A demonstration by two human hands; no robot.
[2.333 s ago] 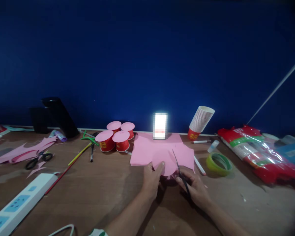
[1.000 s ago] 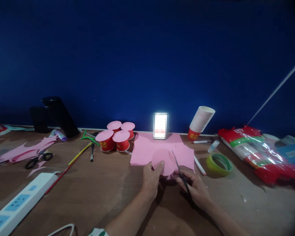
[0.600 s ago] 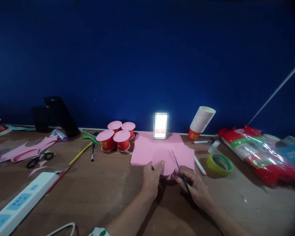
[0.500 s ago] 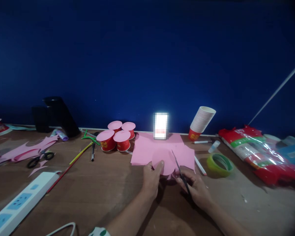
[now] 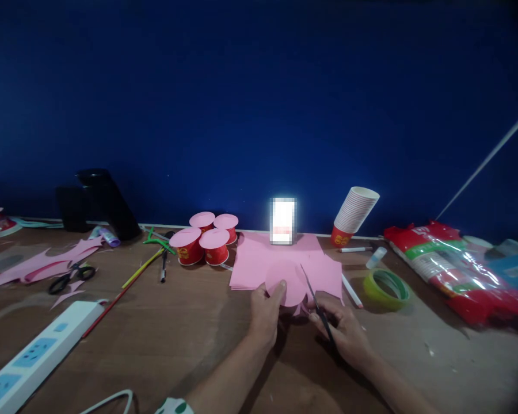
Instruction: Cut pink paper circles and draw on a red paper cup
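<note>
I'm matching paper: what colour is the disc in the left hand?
The paper disc is pink, clearest in the head view.

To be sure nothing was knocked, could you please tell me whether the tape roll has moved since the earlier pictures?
No, the tape roll keeps the same place, judged against the stack of paper cups.

No lettering can be read. Left of the pink paper stack, the red cups carry gold marks, possibly characters, too blurred to make out. Right of the stack, the leaning cup tower has gold marks on its lowest cup. Farther right of the stack, the plastic bag bears a white sign and the blue packet a pale label, both illegible. The bright panel at the stack's back edge is pixelated.
</note>
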